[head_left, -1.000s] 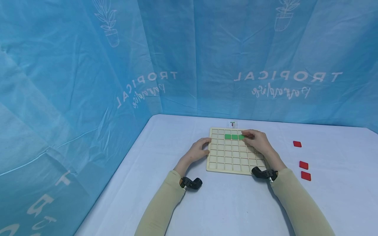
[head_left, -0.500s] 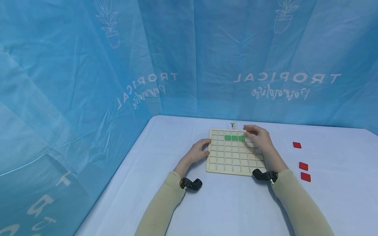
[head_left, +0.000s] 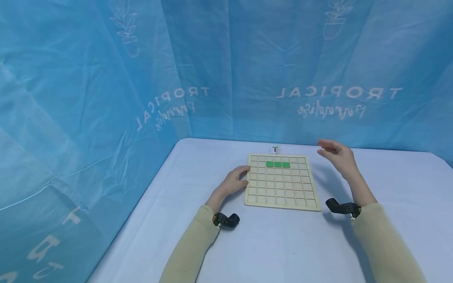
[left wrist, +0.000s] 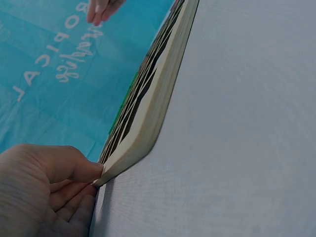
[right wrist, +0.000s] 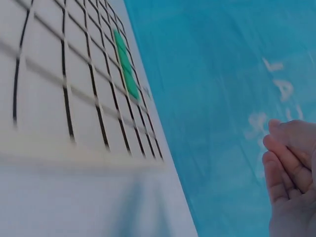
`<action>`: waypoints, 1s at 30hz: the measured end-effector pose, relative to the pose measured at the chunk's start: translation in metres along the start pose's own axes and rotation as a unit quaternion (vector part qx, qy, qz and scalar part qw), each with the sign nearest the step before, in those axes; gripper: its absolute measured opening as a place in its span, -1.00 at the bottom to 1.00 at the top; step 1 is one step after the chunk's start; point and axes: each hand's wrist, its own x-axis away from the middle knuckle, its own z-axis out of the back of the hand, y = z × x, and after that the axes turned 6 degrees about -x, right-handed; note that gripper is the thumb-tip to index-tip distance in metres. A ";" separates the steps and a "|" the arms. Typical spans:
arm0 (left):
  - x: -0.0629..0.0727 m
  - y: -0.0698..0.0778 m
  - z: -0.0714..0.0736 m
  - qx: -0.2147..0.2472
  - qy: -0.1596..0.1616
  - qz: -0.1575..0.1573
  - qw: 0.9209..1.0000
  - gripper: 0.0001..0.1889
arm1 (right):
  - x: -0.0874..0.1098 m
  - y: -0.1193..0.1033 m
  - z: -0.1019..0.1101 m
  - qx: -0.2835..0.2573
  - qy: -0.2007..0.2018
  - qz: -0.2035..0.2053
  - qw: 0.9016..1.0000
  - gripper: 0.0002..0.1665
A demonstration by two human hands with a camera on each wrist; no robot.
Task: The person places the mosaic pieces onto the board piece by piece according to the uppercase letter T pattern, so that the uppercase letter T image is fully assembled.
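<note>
A pale wooden grid board [head_left: 279, 190] lies on the white table, with three green square tiles [head_left: 277, 164] side by side in a row near its far edge. At the board's left edge, my left hand [head_left: 231, 181] holds the rim between thumb and fingers, which the left wrist view shows close up. My right hand [head_left: 340, 159] hovers beyond the board's right side, fingers loosely bent and nothing visible between them. The same hand [right wrist: 294, 160] appears at the right of the right wrist view, apart from the board. Red tiles seen earlier are now hidden behind the right hand and arm.
A small printed card [head_left: 275, 149] with a coloured grid pattern lies just past the board's far edge. Blue fabric walls [head_left: 301, 70] with printed lettering enclose the white table [head_left: 269, 243] at the back and left.
My right hand has left the third green tile and moved right, off the board, now covering the red tiles. The left hand stays at the board's edge. The view has shifted slightly.
</note>
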 end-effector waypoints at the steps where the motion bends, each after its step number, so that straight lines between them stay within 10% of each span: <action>1: 0.000 0.000 0.000 0.000 0.001 -0.002 1.000 -0.42 | 0.001 0.004 0.006 0.001 0.015 -0.005 1.000 -0.33; 14: -0.001 -0.001 -0.002 -0.002 0.004 0.004 1.000 -0.43 | 0.035 0.042 0.066 0.056 0.082 -0.085 0.991 -0.28; 30: 0.000 -0.001 -0.002 0.004 0.005 -0.005 1.000 -0.43 | 0.043 0.082 0.073 0.109 0.020 -0.116 0.987 -0.24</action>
